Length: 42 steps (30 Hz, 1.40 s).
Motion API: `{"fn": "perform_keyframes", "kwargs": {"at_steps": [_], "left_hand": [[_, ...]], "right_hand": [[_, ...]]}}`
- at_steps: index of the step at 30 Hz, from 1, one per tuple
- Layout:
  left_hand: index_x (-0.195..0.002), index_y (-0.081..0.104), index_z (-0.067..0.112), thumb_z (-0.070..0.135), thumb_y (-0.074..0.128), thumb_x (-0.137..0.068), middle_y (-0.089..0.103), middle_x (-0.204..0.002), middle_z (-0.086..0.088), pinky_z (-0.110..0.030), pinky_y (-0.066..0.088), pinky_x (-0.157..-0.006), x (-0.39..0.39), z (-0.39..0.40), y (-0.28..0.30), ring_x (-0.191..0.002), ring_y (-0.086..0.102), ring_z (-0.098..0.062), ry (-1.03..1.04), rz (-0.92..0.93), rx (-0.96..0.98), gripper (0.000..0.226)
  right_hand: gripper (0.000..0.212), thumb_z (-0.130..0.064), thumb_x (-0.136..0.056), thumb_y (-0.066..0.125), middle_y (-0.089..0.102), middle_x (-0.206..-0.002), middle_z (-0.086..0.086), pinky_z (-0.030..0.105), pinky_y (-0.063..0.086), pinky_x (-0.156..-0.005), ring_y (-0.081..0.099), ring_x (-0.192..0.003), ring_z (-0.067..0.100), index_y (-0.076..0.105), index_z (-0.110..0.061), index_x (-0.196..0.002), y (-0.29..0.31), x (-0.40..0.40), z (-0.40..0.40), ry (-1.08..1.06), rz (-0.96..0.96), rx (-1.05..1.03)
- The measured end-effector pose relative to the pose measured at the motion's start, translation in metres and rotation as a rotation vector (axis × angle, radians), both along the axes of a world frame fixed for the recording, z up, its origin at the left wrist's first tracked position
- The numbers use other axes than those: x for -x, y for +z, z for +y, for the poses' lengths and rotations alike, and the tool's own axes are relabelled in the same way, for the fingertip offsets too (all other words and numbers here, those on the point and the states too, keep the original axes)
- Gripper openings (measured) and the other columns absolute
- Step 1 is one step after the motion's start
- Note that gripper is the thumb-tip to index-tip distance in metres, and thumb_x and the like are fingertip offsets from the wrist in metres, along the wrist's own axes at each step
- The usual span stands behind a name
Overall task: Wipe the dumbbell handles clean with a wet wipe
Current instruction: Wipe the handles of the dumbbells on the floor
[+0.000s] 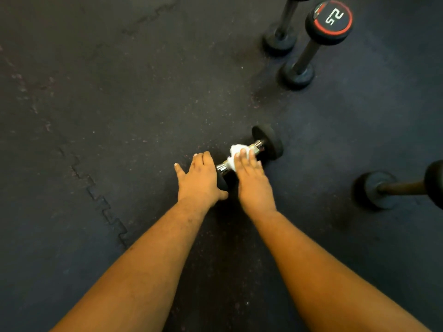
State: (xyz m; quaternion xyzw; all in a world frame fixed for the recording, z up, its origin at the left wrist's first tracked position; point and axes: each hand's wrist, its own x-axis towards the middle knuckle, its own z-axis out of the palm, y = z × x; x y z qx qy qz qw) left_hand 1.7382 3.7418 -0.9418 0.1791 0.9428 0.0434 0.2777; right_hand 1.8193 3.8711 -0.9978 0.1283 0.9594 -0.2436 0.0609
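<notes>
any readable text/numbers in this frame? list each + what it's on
"2.5": white digits, seen rotated, inside the red ring on the end cap of the upright dumbbell at top right.
Small red mark near that cap's upper left edge: too small and blurred to read.
No readable text on the dumbbell being wiped, the white wipe, the other dumbbells or the floor mat.
</notes>
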Motion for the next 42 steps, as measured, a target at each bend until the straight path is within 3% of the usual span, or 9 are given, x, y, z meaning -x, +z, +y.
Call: {"fn": "perform_keyframes", "kwargs": {"at_steps": [4,9,16,24,29,35,37,39,42], "left_hand": [[-0.159,0.007,0.013,0.042,0.090,-0.067,0.009,-0.169,-0.009,-0.063,0.006,-0.123,-0.001,-0.004,-0.008,-0.157,0.003,-0.025,0.005,-0.011,-0.068,0.127],[-0.153,0.026,0.014,0.035,0.094,-0.063,0.025,-0.161,-0.006,-0.046,0.024,-0.125,-0.016,-0.012,-0.014,-0.152,0.020,-0.024,0.023,0.023,-0.290,0.115],[-0.140,0.042,0.010,0.035,0.091,-0.050,0.044,-0.142,-0.005,-0.033,0.032,-0.114,-0.010,0.023,0.044,-0.133,0.035,-0.026,-0.066,0.136,-0.514,0.105],[-0.157,0.020,0.015,0.046,0.088,-0.066,0.024,-0.160,-0.005,-0.049,0.023,-0.122,-0.010,0.100,0.113,-0.148,0.021,-0.033,-0.737,0.178,-0.107,0.118],[-0.161,-0.012,0.017,0.027,0.071,-0.092,-0.015,-0.170,-0.001,-0.056,0.004,-0.126,-0.015,0.161,0.116,-0.156,-0.012,-0.030,-0.764,0.054,0.019,0.108],[-0.159,-0.019,0.014,0.041,0.062,-0.098,-0.025,-0.167,-0.003,-0.057,0.000,-0.125,-0.026,0.177,0.127,-0.155,-0.018,-0.027,-0.777,0.037,0.131,0.105],[-0.160,-0.014,0.012,0.049,0.059,-0.098,-0.019,-0.169,-0.004,-0.055,0.002,-0.126,-0.032,0.162,0.145,-0.156,-0.013,-0.024,-0.715,0.017,0.062,0.103],[-0.163,0.008,0.013,0.051,0.055,-0.100,0.009,-0.170,-0.007,-0.050,0.019,-0.124,-0.046,0.147,0.168,-0.156,0.012,-0.025,-0.495,-0.097,-0.105,0.087],[-0.135,0.060,0.018,0.055,0.057,-0.098,0.068,-0.127,-0.012,-0.038,0.051,-0.094,-0.073,0.123,0.241,-0.112,0.066,-0.024,0.033,-0.540,-0.445,0.052]], "right_hand": [[0.059,-0.001,-0.099,0.044,0.021,-0.166,-0.001,0.040,0.022,-0.124,0.007,-0.155,0.018,0.034,-0.015,-0.156,0.006,-0.016,-0.010,0.154,0.054,0.113],[0.039,0.002,-0.094,0.050,0.067,-0.127,-0.002,0.027,0.047,-0.104,0.057,-0.119,0.006,0.072,-0.016,-0.120,0.023,-0.012,-0.001,-0.461,0.321,0.423],[0.033,-0.006,-0.089,0.050,0.073,-0.097,-0.008,0.036,0.058,-0.081,0.067,-0.091,0.010,0.075,-0.025,-0.099,0.069,-0.030,0.028,-0.979,0.344,0.619],[0.030,-0.013,-0.088,0.049,0.072,-0.097,-0.005,0.044,0.059,-0.083,0.069,-0.090,0.017,0.071,-0.028,-0.103,0.146,-0.065,0.081,-1.278,0.199,0.689],[0.021,-0.017,-0.088,0.054,0.072,-0.095,-0.005,0.045,0.059,-0.084,0.070,-0.089,0.017,0.069,-0.028,-0.099,0.179,-0.079,0.112,-1.311,0.271,0.687],[0.016,-0.014,-0.093,0.065,0.074,-0.101,0.000,0.037,0.061,-0.078,0.073,-0.090,0.016,0.066,-0.025,-0.105,0.206,-0.115,0.119,-1.345,0.332,0.874],[0.017,-0.015,-0.093,0.067,0.074,-0.103,0.003,0.042,0.061,-0.079,0.074,-0.092,0.019,0.064,-0.023,-0.108,0.221,-0.125,0.112,-1.350,0.319,0.920],[0.017,-0.016,-0.093,0.068,0.076,-0.100,0.003,0.043,0.061,-0.079,0.074,-0.091,0.021,0.063,-0.021,-0.108,0.243,-0.131,0.103,-1.347,0.299,0.949],[0.015,-0.019,-0.094,0.069,0.076,-0.098,0.003,0.044,0.061,-0.080,0.074,-0.091,0.022,0.064,-0.018,-0.108,0.304,-0.134,0.082,-1.338,0.290,0.979]]}}
